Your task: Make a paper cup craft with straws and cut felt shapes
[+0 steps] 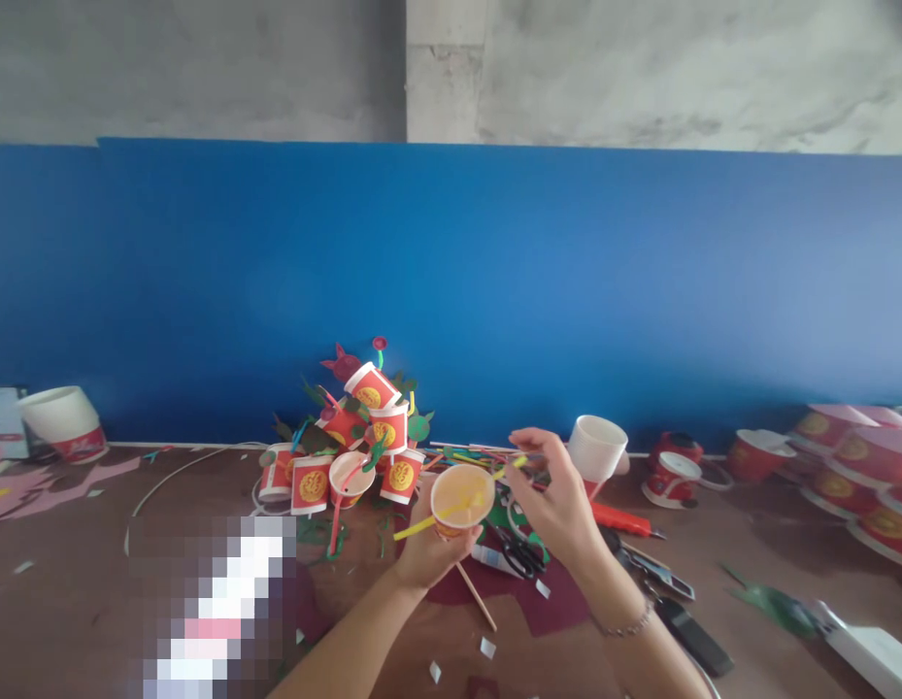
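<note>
My left hand (432,558) is wrapped around a small paper cup (451,481), its open mouth tilted toward me. A yellow drinking straw (414,529) sticks out of the cup's left side, and more yellow shows inside. At the right of the rim, a yellow straw end (513,468) lies between the thumb and fingers of my right hand (556,490); the exact contact is hard to see. Just left of my hands stands a stack of red-and-white paper cups (386,432) decorated with bent straws and green and red cut-out shapes.
Scissors (521,555), a wooden stick (478,597) and dark red paper (556,607) lie under my hands. To the right are a white cup (597,449), an orange-red tool (621,519), a box cutter (658,571) and stacked cups (854,466). A blue panel (494,291) rises behind.
</note>
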`<state>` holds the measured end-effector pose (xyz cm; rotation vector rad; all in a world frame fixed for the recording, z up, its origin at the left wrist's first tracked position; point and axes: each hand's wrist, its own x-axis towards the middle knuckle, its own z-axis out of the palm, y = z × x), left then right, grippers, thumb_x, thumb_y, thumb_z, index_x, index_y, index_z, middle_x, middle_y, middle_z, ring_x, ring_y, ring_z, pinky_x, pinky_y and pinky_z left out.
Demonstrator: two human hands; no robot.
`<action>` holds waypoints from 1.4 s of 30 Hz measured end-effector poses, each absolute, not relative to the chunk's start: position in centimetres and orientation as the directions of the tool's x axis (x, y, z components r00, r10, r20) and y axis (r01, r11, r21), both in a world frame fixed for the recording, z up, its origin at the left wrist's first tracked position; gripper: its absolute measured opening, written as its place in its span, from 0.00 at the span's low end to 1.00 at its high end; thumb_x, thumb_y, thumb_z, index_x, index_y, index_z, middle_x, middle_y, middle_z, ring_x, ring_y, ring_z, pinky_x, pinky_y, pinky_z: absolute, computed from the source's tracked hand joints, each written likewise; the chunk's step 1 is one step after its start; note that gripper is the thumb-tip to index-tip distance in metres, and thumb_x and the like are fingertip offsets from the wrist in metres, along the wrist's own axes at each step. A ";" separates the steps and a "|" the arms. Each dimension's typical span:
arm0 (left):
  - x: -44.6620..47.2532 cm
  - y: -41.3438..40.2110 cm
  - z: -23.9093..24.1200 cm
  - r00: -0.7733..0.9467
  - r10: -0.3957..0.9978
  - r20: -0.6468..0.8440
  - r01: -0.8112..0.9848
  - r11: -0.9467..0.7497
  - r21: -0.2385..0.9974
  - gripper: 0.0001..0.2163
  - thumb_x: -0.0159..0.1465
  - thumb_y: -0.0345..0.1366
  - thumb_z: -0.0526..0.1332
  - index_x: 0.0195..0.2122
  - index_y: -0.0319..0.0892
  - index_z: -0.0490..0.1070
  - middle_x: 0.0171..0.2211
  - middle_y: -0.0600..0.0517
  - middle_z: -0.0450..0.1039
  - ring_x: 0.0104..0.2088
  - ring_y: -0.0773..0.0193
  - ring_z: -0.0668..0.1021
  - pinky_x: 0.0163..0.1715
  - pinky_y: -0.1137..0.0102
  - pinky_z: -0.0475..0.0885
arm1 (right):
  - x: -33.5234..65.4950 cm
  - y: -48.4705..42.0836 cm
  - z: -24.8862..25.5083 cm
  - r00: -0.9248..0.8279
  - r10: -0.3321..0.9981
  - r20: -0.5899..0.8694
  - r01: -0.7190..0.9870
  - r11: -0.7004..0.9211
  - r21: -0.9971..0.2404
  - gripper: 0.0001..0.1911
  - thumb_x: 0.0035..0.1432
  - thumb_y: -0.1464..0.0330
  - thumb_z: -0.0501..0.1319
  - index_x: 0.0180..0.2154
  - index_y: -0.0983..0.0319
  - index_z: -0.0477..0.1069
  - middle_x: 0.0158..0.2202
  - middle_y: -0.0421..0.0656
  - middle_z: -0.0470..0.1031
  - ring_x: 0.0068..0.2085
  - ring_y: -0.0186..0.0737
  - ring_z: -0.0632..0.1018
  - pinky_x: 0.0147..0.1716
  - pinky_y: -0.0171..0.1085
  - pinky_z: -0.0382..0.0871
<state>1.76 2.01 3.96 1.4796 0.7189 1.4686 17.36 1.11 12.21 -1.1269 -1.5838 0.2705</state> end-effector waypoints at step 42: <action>2.1 1.9 3.6 -0.018 0.919 0.394 -0.166 -0.391 0.905 0.24 0.49 0.40 0.69 0.48 0.42 0.70 0.38 0.44 0.78 0.44 0.47 0.78 0.49 0.51 0.70 | 14.8 1.8 10.3 0.109 0.986 0.130 -0.074 0.138 -0.988 0.23 0.50 0.46 0.60 0.28 0.60 0.67 0.20 0.40 0.74 0.23 0.42 0.77 0.22 0.38 0.71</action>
